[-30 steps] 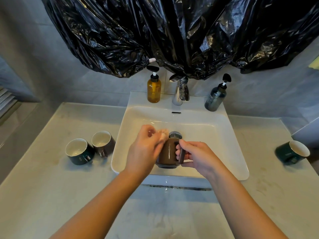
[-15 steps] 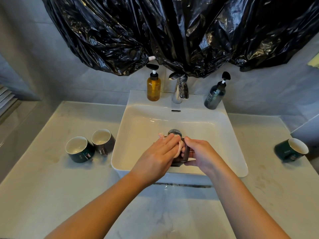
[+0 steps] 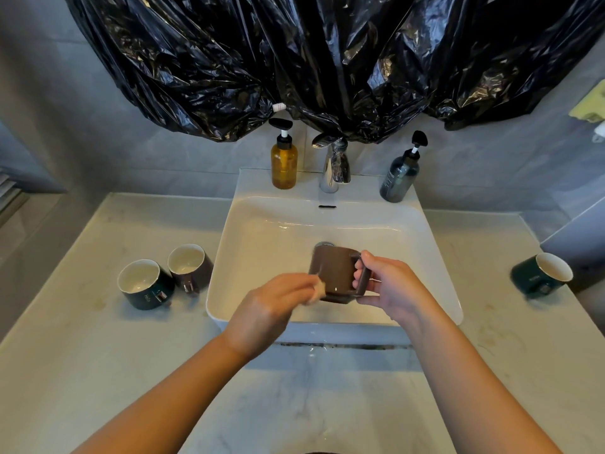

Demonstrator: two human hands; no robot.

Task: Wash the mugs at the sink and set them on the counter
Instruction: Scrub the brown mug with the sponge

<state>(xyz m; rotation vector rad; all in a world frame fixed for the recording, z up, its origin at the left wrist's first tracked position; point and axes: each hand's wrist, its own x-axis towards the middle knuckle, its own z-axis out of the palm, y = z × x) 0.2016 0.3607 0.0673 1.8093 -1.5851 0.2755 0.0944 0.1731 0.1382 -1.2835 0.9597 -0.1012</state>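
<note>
- A brown mug point(image 3: 330, 273) is held above the sink point(image 3: 262, 231), over the drain and towards the basin's front edge.
- The right hand point(image 3: 393, 290) grips its handle, fingers curled through the loop and thumb below, so the mug's body lies just left of that hand.
- The left hand point(image 3: 271, 309), blurred, pinches a small pale pad point(image 3: 317, 291) against the mug's left side.
- On the counter point(image 3: 98, 339) left of the sink, a green mug point(image 3: 144, 286) and a second brown mug point(image 3: 190, 267) sit side by side.
- Another green mug point(image 3: 540, 276) sits near the right edge.

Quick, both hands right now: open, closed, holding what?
Left hand: pinches a small pale scrubber against the brown mug.
Right hand: grips the brown mug by its handle.
</note>
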